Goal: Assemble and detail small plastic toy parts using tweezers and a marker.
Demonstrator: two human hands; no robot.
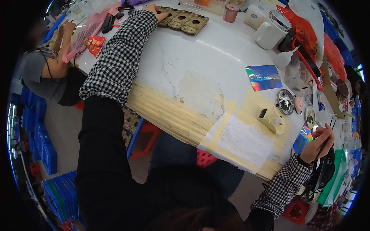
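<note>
My left hand (156, 11) reaches far across the white table (200, 57) and rests on a row of flat brownish trays with round holes (184, 20). My right hand (319, 143) is at the table's right end, fingers closed around a thin dark tool that points up. Just above that hand sit small round dishes (285, 101) holding tiny dark pieces, and a shiny holographic card (302, 139) lies beside it. A white sheet dotted with tiny beads (243, 140) lies taped at the near edge.
A second holographic sheet (264, 77), a small cream block (270, 118), a white jug-like container (269, 32), a pink cup (230, 12) and red bags (304, 27) crowd the table. Another person (46, 71) sits at the left end. Blue crates (58, 188) and a red stool (148, 136) stand on the floor.
</note>
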